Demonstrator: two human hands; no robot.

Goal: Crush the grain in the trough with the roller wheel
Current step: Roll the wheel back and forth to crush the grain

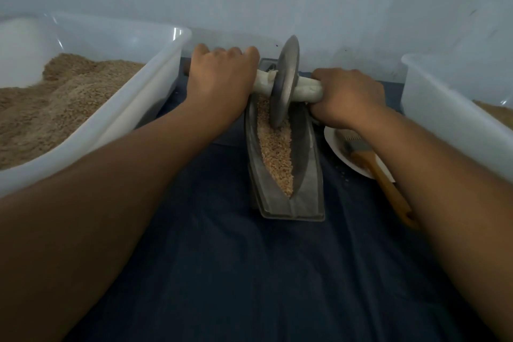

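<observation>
Both hands wrapped round the axle: left hand [220, 83] and right hand [344, 100] gripping either side of the roller wheel [286, 83]. Wheel standing in the far end of the trough [304, 175], on the grain [274, 153]. Probably heavy, stiff metal; best held close to the disc, evenly.

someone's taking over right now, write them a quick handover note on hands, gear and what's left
Left hand: grips the white-wrapped axle handle on its side of the grey metal roller wheel.
Right hand: grips the other end of the handle.
The wheel stands upright in the far half of the grey boat-shaped metal trough, its rim down in the tan grain.
Done: grain is loaded and the wheel is seated.
Left: grain in the near half looks coarse, so it probably needs rolling.
Beside it: white plastic tub of tan meal, wooden-handled brush on white plate.
</observation>
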